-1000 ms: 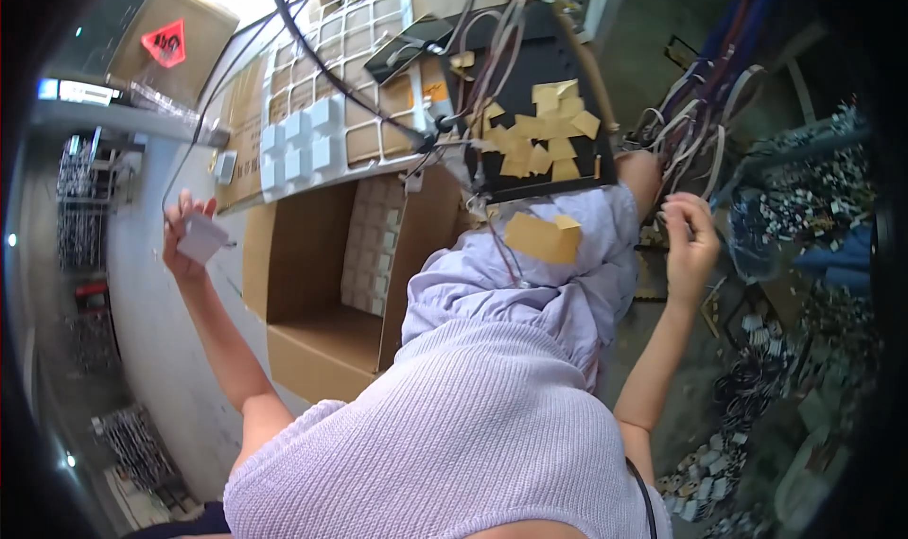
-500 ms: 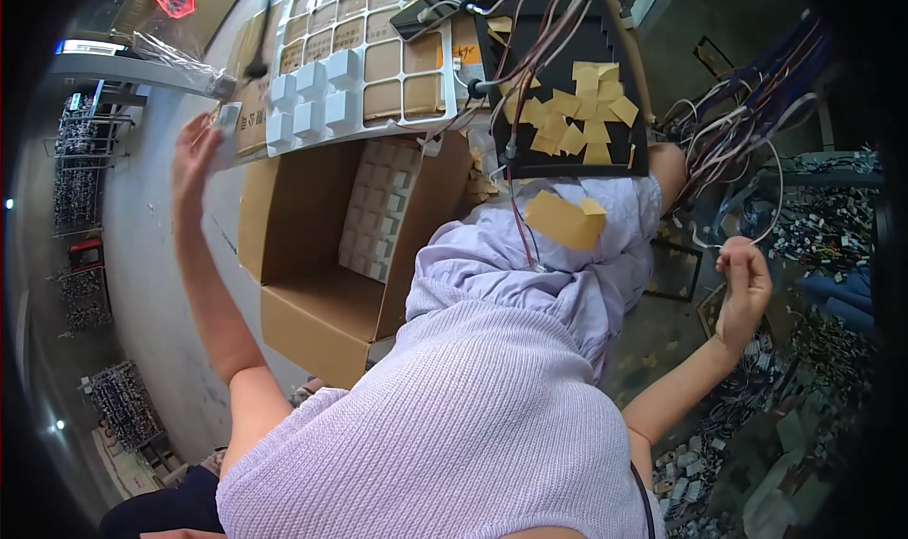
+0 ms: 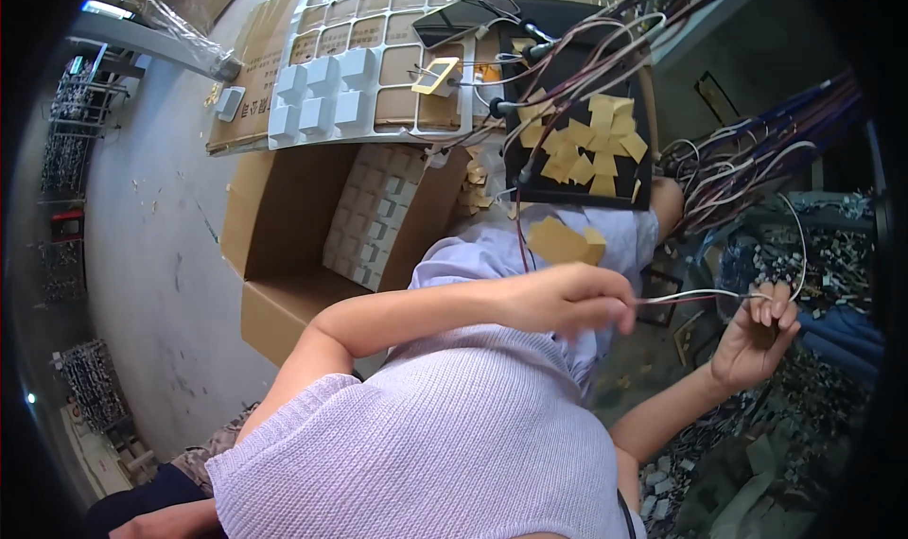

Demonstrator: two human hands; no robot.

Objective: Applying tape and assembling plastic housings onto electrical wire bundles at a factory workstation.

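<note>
A thin white-and-dark wire (image 3: 695,295) stretches between my two hands in front of my lap. Closed fingers of my left hand (image 3: 567,301) grip its left end; slight blur hides the fingertips. My right hand (image 3: 757,340) pinches the same wire farther along, and past it the wire loops up toward a thick bundle of cables (image 3: 766,151). On the far left, a small white block (image 3: 230,103) sits by the edge of the flattened cardboard (image 3: 253,85). A white grid tray (image 3: 395,95) on that cardboard carries several white square blocks (image 3: 317,113) in its near left cells.
An open cardboard box (image 3: 260,217) holds rows of white blocks (image 3: 374,213). Yellow paper pieces (image 3: 572,151) lie on a black tray (image 3: 629,194); another yellow piece (image 3: 563,241) rests on my lap. Cables hang over the black tray. Heaped wired parts (image 3: 832,246) fill the right side.
My left hand has left the white block by the cardboard and swung right to grip the wire. My right hand has shifted slightly right and down, still holding the wire.
</note>
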